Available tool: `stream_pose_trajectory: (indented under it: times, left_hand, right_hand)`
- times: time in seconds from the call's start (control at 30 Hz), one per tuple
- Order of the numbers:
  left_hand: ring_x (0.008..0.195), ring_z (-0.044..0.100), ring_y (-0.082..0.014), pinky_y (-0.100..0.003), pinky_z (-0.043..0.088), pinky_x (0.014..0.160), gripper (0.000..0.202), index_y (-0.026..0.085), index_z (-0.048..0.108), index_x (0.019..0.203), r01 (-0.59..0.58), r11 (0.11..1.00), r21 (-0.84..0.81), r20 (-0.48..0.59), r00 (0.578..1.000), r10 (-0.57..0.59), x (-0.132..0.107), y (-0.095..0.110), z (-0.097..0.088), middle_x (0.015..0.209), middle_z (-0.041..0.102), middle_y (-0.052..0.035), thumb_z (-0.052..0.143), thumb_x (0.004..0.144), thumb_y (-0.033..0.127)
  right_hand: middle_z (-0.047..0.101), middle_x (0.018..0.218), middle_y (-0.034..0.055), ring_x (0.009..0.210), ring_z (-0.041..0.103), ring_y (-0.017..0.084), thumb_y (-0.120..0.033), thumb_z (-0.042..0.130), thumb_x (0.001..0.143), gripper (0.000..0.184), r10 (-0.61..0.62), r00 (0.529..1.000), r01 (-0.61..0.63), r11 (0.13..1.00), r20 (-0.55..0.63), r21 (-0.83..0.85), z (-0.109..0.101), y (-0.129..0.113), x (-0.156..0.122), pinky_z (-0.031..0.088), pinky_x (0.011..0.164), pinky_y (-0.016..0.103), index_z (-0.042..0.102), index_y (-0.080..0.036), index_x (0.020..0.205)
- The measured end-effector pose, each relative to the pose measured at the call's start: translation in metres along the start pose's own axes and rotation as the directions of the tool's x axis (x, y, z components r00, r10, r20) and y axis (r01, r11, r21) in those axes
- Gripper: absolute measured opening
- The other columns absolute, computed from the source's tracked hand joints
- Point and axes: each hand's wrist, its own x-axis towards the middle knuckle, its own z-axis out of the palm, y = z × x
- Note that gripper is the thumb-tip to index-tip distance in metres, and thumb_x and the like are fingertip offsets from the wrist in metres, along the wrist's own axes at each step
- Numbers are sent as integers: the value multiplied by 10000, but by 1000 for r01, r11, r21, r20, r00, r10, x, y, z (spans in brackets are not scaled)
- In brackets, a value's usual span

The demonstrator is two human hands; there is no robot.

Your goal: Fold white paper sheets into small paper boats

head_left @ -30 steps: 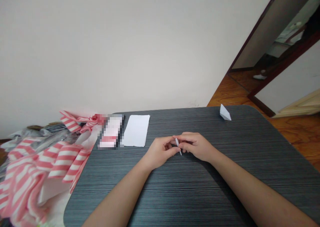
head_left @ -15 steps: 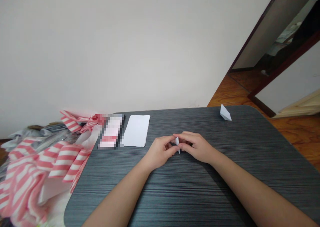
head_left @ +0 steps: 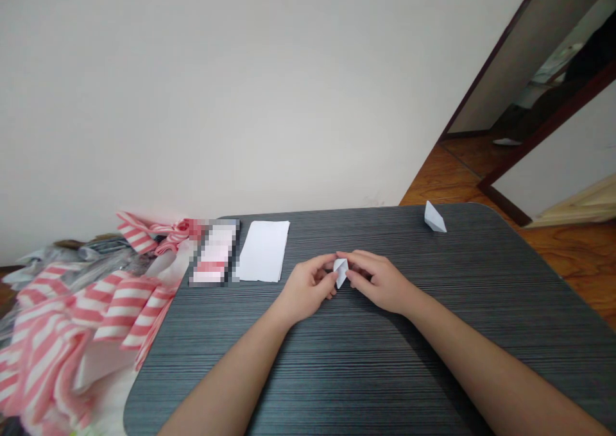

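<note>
Between my two hands is a small piece of folded white paper (head_left: 341, 272), with crease lines across its face and a pointed lower end. My left hand (head_left: 310, 286) pinches its left side between thumb and fingers. On the opposite side, my right hand (head_left: 378, 279) grips it the same way, thumb in front and fingers behind. Both hands are just above the dark table (head_left: 308, 372). A folded white paper shape (head_left: 435, 218) with pointed ends stands near the far right edge. To the left lies a stack of white paper sheets (head_left: 264, 251).
A pixel-blurred flat object (head_left: 215, 252) with a dark edge lies left of the sheets. Red-and-white striped cloth (head_left: 120, 301) is heaped beside the table's left edge. A pale wall (head_left: 269, 90) rises behind the table, and wooden floor (head_left: 572, 250) shows at the right.
The folded paper has turned from nearly edge-on, so its creased face now shows. My fingers have shifted slightly around it; the things on the table have stayed put.
</note>
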Motion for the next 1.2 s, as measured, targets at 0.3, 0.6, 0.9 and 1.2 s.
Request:
stream_pose_trajectory:
  times: [0.3,0.6,0.9,1.2]
  left_hand:
    - [577,566,-92,-247,491,556,347,135,416,1217,-52,991,-123,19,998,55,2,-6,0,852,628,-64,441,896,264]
    - [596,603,-100,-211,466,516,242,213,347,1101,-47,964,-262,21,998,54,3,1,-2,868,620,-25,456,886,242]
    - [577,599,-133,-251,484,536,355,136,445,1162,-2,976,-216,24,1000,7,1,2,-4,681,604,-21,501,867,326]
    - [548,566,-106,-223,464,534,250,132,570,886,27,999,-26,20,999,-26,1,1,-4,635,603,-19,528,845,374]
  right_hand:
    - [633,841,31,613,581,117,-205,436,916,329,94,995,-95,994,16,49,3,0,-2,452,606,234,505,-194,1238]
    - [601,699,4,627,573,115,-195,443,928,254,17,1000,-15,996,-16,89,-1,1,-1,446,659,248,628,-204,1102]
    - [625,764,31,686,598,132,-195,505,897,221,-39,998,45,992,-52,121,-4,2,-1,462,688,271,662,-192,1052]
    - [676,860,42,645,616,132,-223,539,868,287,135,991,-126,948,-11,292,4,4,-3,475,577,249,514,-199,1153]
